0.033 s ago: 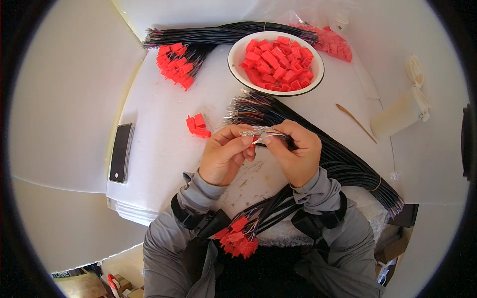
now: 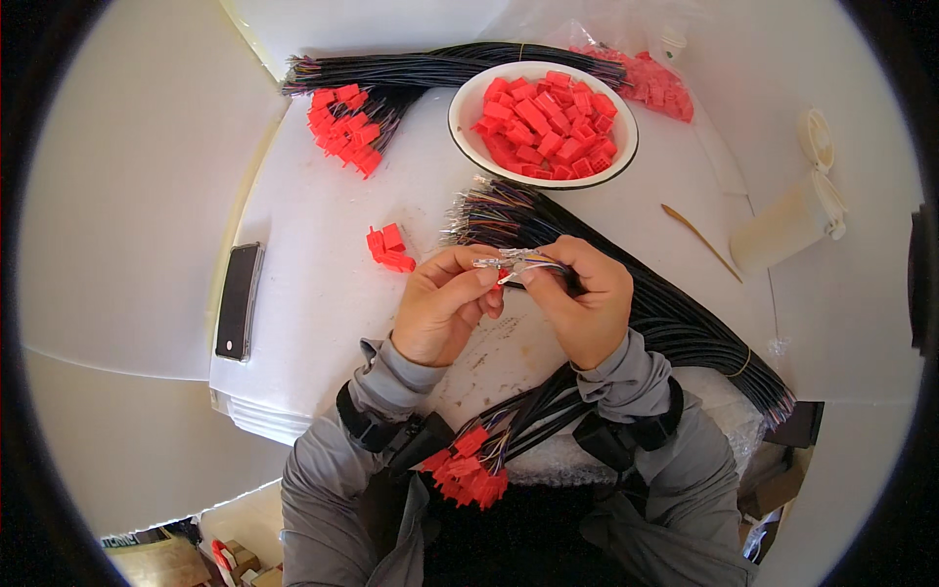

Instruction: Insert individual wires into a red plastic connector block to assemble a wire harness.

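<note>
Wires — thin, several colours, roughly level, silvery metal tips pointing left; pinched in right hand. Red plug — mostly hidden at left hand, just below wires; seating unclear.

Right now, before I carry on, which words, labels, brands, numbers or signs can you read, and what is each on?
No text is clear enough to quote.
Black rectangular phone: small pale mark near its lower end, too small to read.
Dark object at the lower left: pale letter-like marks, too small and blurred.
Red plastic connector housings in the dark-rimmed white oval bowl: no lettering visible.
</note>
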Available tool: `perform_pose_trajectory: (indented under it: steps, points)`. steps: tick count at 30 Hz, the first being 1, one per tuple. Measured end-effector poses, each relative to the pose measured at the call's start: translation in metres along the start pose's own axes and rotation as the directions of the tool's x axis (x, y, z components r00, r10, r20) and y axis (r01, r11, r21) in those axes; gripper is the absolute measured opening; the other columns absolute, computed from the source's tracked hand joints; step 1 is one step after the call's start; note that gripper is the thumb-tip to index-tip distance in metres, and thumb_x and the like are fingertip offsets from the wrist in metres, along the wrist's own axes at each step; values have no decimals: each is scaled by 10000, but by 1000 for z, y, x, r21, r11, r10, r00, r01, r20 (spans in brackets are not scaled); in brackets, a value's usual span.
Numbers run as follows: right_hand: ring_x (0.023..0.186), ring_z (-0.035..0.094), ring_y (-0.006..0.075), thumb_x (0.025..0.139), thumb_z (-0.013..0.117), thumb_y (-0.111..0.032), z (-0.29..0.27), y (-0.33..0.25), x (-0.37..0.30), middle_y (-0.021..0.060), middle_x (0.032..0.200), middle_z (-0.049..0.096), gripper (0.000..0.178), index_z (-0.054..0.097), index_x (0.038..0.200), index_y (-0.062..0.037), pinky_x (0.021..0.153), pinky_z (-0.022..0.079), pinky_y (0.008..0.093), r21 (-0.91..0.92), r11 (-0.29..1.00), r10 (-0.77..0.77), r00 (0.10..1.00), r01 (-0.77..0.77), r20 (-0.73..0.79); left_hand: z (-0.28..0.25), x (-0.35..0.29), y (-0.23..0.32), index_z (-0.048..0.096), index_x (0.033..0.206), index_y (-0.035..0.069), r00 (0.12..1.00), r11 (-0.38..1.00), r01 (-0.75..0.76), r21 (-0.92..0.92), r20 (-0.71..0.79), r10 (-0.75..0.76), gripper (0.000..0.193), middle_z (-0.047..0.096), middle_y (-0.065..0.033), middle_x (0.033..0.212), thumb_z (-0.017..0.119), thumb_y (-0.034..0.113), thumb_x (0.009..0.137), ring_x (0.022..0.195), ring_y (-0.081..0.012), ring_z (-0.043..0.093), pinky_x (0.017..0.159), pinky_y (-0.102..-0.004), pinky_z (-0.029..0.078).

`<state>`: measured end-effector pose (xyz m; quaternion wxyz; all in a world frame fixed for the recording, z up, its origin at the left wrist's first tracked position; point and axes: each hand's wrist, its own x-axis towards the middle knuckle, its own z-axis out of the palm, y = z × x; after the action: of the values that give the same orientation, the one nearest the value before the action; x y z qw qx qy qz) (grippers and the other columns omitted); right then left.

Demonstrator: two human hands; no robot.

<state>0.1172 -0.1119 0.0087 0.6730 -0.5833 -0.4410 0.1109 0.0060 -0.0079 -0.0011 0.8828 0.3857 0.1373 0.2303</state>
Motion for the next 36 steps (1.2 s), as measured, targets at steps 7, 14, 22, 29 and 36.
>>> perform_pose_trajectory:
  steps: [7, 14, 22, 29, 36]
  points:
    - [525, 391, 8, 727, 619, -50, -1, 0, 1, -21, 633, 520, 132, 580, 840, 4, 463, 318, 163, 71, 990, 115, 991, -119, 68, 2, 0, 0, 549, 908, 18, 999, 1000, 18, -17, -30, -19, 129, 554, -49, 748, 563, 53, 784, 618, -118, 510, 553, -247, 411]
    - [554, 440, 25, 743, 621, -83, -2, 7, 2, 9, 653, 561, 141, 567, 832, 12, 487, 358, 181, 33, 997, 65, 995, -67, 73, -1, -1, 0, 546, 929, 23, 998, 999, 30, -16, 53, -30, 144, 557, -47, 770, 561, 56, 789, 641, -119, 510, 564, -246, 407]
    - [567, 436, 40, 791, 574, -106, -3, 6, 1, 27, 630, 529, 132, 506, 793, 7, 511, 379, 196, 56, 986, 162, 986, -159, -43, -2, 1, 1, 487, 1062, 19, 999, 999, -34, 26, 24, 33, 268, 571, -80, 913, 544, 42, 801, 762, -151, 543, 708, -293, 450]
    - [544, 408, 47, 804, 556, -113, -4, 5, 2, 21, 607, 499, 136, 493, 799, 7, 495, 362, 208, 56, 986, 162, 986, -160, -47, -8, 3, -1, 483, 1062, 12, 996, 996, -85, 30, 33, 84, 271, 580, -106, 954, 547, 41, 800, 783, -153, 551, 728, -272, 446]
    - [540, 417, 58, 800, 562, -117, -3, 3, 5, 28, 602, 502, 134, 512, 802, 8, 493, 366, 212, 2, 997, 78, 996, -78, -41, -8, 4, -2, 488, 1065, 5, 993, 994, -104, 17, 55, 103, 274, 579, -98, 900, 548, 62, 804, 750, -155, 544, 696, -268, 443]
